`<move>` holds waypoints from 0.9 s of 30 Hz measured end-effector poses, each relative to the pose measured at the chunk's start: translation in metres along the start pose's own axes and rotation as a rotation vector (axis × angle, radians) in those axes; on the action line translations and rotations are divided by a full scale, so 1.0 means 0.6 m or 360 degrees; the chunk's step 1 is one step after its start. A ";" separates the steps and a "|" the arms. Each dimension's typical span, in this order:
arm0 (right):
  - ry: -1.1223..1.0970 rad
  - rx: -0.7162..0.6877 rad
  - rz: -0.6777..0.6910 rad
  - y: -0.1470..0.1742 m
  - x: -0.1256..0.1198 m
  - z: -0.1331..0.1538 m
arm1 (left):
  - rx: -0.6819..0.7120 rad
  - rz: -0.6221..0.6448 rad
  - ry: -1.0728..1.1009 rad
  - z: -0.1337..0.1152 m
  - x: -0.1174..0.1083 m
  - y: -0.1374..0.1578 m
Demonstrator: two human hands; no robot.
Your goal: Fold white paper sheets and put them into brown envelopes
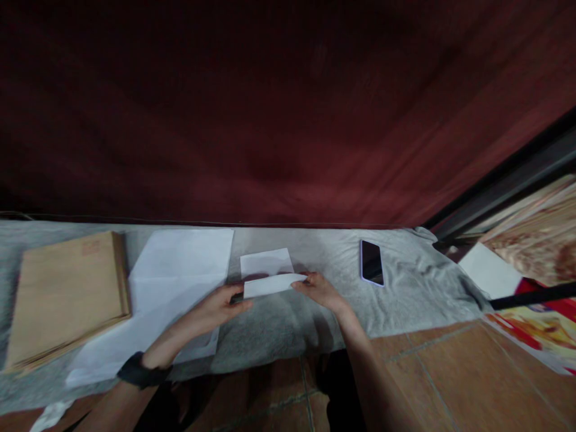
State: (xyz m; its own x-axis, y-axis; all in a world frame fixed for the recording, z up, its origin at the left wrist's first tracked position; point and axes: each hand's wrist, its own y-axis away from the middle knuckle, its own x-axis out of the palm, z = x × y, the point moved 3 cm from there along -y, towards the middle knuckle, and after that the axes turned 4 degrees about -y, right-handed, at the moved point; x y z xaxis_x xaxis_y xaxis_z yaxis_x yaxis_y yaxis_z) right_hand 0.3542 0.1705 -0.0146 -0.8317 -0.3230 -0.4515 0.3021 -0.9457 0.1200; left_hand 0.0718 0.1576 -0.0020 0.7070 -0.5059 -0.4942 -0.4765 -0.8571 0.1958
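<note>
A folded piece of white paper (270, 285) is held up a little above the cloth. My right hand (320, 290) pinches its right end between thumb and fingers. At its left end is my left hand (225, 305), thumb and fingers reaching around the edge, with a dark band on the wrist. Just behind the held paper, another small white sheet (266, 263) lies flat, its near part covered. Large white sheets (180, 258) are spread left of my hands, partly hidden under my left forearm.
A stack of brown envelopes (67, 294) lies at the left. To the right, a phone (372, 263) rests on the grey cloth (405, 300). A dark red curtain (270, 120) hangs behind. Printed red packaging (540, 330) and a dark metal bar (531, 297) are at far right, above floor tiles.
</note>
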 end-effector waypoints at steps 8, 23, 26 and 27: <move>-0.0014 -0.0019 -0.0240 -0.037 0.019 -0.013 | -0.0233 -0.0320 0.0365 0.014 0.010 -0.035; 0.0634 0.0187 -0.0446 -0.058 0.037 0.021 | -0.0520 -0.0507 -0.0432 0.000 -0.003 -0.055; 0.0911 0.0325 -0.0419 -0.059 0.042 0.036 | -0.0640 -0.0468 -0.0743 -0.016 -0.003 -0.054; 0.0969 0.0346 -0.0418 -0.060 0.044 0.041 | -0.0673 -0.0453 -0.0831 -0.021 -0.002 -0.054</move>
State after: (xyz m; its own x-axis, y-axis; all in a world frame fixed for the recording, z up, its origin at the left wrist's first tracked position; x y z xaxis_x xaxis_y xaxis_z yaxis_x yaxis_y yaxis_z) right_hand 0.3102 0.1950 -0.0092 -0.4359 -0.0647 -0.8977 -0.0263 -0.9961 0.0846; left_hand 0.0928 0.1850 0.0030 0.3814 -0.2362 -0.8937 0.0058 -0.9662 0.2579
